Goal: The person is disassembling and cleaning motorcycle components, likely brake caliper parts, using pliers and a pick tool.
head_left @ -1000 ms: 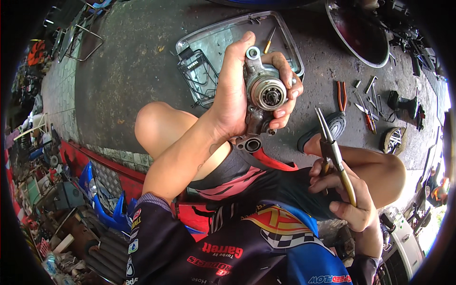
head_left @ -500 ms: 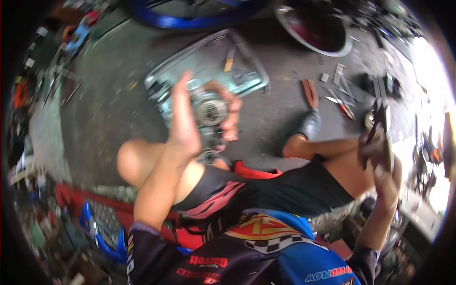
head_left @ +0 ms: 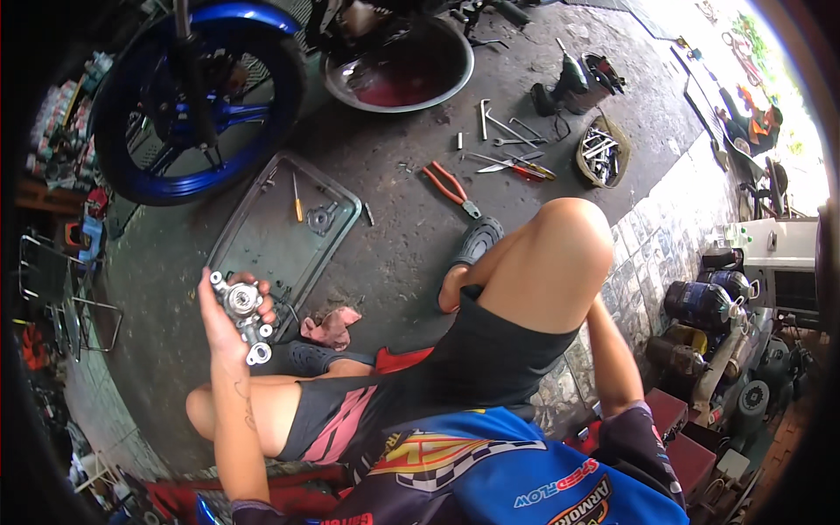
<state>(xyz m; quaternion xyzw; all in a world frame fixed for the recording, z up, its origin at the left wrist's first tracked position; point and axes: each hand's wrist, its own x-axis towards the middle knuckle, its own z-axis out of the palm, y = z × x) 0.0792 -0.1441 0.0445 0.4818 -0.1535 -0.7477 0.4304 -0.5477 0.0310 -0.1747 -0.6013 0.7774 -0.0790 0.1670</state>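
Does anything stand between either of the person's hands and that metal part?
Nothing visible stands between the left hand and the metal part, which it holds directly. The right hand is out of sight; in this view, the raised right leg lies between the right forearm and the part.

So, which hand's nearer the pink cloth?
Left: the left hand is just left of the pink cloth; the right hand is hidden behind the right knee, far right of the cloth.

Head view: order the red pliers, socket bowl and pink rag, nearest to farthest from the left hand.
1. Pink rag: on the floor, just right of the left hand.
2. Red pliers: farther right and forward, by a shoe.
3. Socket bowl: farthest right.
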